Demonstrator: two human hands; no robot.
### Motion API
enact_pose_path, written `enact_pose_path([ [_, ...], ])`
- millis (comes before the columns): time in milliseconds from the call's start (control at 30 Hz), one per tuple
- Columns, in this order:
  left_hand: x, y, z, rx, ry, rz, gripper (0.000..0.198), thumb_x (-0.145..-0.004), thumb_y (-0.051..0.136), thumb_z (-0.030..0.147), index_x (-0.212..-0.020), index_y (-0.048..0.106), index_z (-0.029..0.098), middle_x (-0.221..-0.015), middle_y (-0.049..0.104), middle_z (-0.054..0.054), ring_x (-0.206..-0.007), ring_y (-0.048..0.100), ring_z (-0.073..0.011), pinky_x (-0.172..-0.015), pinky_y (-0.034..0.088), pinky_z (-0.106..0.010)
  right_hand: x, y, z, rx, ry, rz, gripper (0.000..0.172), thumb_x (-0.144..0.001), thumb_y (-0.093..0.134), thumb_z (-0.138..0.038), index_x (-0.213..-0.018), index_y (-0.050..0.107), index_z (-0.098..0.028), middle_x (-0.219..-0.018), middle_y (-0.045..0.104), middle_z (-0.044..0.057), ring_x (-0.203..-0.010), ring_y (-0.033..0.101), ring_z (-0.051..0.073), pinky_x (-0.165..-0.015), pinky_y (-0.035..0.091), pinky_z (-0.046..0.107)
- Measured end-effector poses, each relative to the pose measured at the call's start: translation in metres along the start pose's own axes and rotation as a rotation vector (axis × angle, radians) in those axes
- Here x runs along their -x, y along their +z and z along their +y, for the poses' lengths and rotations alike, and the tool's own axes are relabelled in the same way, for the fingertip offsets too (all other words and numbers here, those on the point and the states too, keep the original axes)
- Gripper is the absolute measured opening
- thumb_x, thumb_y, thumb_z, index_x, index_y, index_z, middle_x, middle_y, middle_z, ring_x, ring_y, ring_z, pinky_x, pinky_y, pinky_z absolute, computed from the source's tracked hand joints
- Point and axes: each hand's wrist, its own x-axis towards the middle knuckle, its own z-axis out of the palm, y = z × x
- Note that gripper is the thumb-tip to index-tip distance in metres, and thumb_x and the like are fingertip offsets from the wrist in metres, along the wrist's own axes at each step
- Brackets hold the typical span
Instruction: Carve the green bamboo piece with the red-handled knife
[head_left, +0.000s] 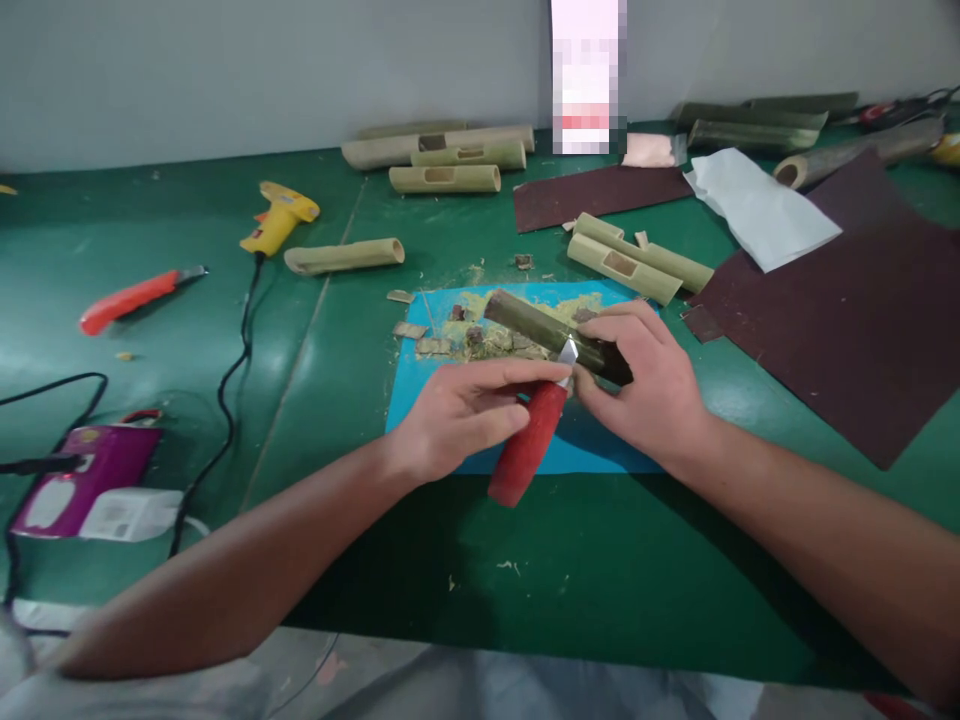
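Observation:
A knife with a red handle (529,445) is gripped in my left hand (469,410), its short blade (569,350) pointing up and away from me. That blade lies against a dark green bamboo tube (529,322), which my right hand (649,370) grasps at its near right end. The tube slants over a blue mat (420,395). Yellowish shavings and several small bark pieces (433,346) lie on the mat behind my hands. Whether the blade has cut into the tube cannot be made out.
Pale bamboo tubes with cut openings (444,179) lie at the back, and others (624,268) to the right. Brown sheets (832,330) and white paper (761,210) cover the right side. Leftward are a yellow glue gun (279,218), a red-handled cutter (131,302) and a purple power box (94,475).

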Motion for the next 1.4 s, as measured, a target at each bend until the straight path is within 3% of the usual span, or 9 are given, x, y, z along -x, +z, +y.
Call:
enact_pose_path([
  [133, -0.001, 0.002, 0.002, -0.012, -0.058, 0.045, 0.055, -0.08, 0.081, 0.022, -0.134, 0.07, 0.027, -0.117, 0.079, -0.008, -0.092, 0.079, -0.0218, -0.077, 0.068, -0.03, -0.001, -0.001, 0.001, -0.023, 0.018, 0.021, 0.026, -0.088, 0.065, -0.022, -0.113, 0.062, -0.026, -0.114, 0.07, 0.009, -0.11, 0.067, 0.027, -0.091, 0.057, 0.046],
  [333, -0.005, 0.006, 0.01, -0.257, -0.034, 0.27, 0.043, -0.081, 0.078, 0.022, -0.124, 0.075, 0.018, -0.113, 0.08, -0.009, -0.098, 0.078, -0.0231, -0.087, 0.068, -0.034, -0.003, -0.001, 0.002, -0.043, 0.056, 0.013, 0.027, -0.088, 0.063, -0.021, -0.115, 0.065, -0.026, -0.11, 0.075, 0.007, -0.101, 0.07, 0.025, -0.083, 0.057, 0.041],
  [533, -0.003, 0.008, 0.014, -0.432, -0.059, 0.347, 0.043, -0.079, 0.082, 0.029, -0.12, 0.079, 0.019, -0.11, 0.082, -0.007, -0.095, 0.078, -0.0226, -0.086, 0.067, -0.032, -0.004, 0.0, 0.002, -0.115, 0.079, -0.005, 0.022, -0.094, 0.063, -0.029, -0.114, 0.07, -0.024, -0.106, 0.077, 0.006, -0.098, 0.071, 0.024, -0.089, 0.057, 0.042],
  [667, -0.004, 0.008, 0.018, -0.36, -0.132, 0.318, 0.034, -0.082, 0.078, 0.03, -0.113, 0.078, 0.016, -0.079, 0.08, -0.004, -0.062, 0.072, -0.0164, -0.055, 0.06, -0.025, -0.005, -0.001, 0.0, -0.152, 0.113, -0.046, 0.022, -0.097, 0.062, -0.032, -0.113, 0.072, -0.021, -0.106, 0.076, 0.008, -0.099, 0.071, 0.024, -0.087, 0.057, 0.04],
  [800, -0.007, 0.006, 0.022, -0.229, -0.258, 0.144, 0.024, -0.094, 0.066, 0.037, -0.085, 0.072, 0.016, -0.051, 0.064, 0.001, -0.04, 0.057, -0.0125, -0.038, 0.045, -0.021, -0.007, -0.001, 0.001, -0.152, 0.094, -0.036, 0.021, -0.096, 0.063, -0.028, -0.114, 0.072, -0.022, -0.105, 0.076, 0.007, -0.1, 0.071, 0.024, -0.088, 0.057, 0.04],
  [900, -0.008, 0.007, 0.024, -0.199, -0.244, 0.101, 0.024, -0.096, 0.061, 0.036, -0.083, 0.067, 0.017, -0.057, 0.066, 0.001, -0.039, 0.055, -0.0102, -0.038, 0.044, -0.02, -0.007, -0.001, 0.002, -0.144, 0.073, -0.03, 0.02, -0.095, 0.065, -0.027, -0.112, 0.073, -0.02, -0.104, 0.076, 0.008, -0.099, 0.071, 0.023, -0.088, 0.057, 0.039],
  [1167, -0.006, 0.013, 0.022, -0.332, -0.278, 0.211, 0.015, -0.091, 0.064, 0.031, -0.092, 0.07, 0.017, -0.06, 0.059, 0.004, -0.045, 0.052, -0.0075, -0.044, 0.043, -0.018, -0.006, 0.002, 0.004, -0.169, 0.061, -0.038, 0.017, -0.095, 0.067, -0.03, -0.109, 0.074, -0.022, -0.102, 0.076, 0.006, -0.098, 0.071, 0.023, -0.087, 0.058, 0.038],
  [1300, -0.003, 0.013, 0.021, -0.559, -0.161, 0.216, 0.017, -0.092, 0.063, 0.033, -0.09, 0.071, 0.018, -0.059, 0.057, 0.005, -0.049, 0.051, -0.0087, -0.049, 0.044, -0.02, -0.005, 0.002, 0.004, -0.177, 0.074, -0.016, 0.015, -0.097, 0.065, -0.031, -0.107, 0.073, -0.023, -0.1, 0.077, 0.005, -0.098, 0.072, 0.022, -0.087, 0.058, 0.038],
  [1400, -0.002, 0.012, 0.019, -0.74, -0.04, 0.212, 0.018, -0.094, 0.062, 0.033, -0.097, 0.074, 0.02, -0.069, 0.067, 0.002, -0.062, 0.061, -0.0129, -0.06, 0.05, -0.023, -0.004, 0.002, 0.002, -0.183, 0.135, -0.041, 0.017, -0.099, 0.061, -0.03, -0.109, 0.072, -0.023, -0.1, 0.078, 0.005, -0.092, 0.073, 0.02, -0.082, 0.058, 0.035],
])
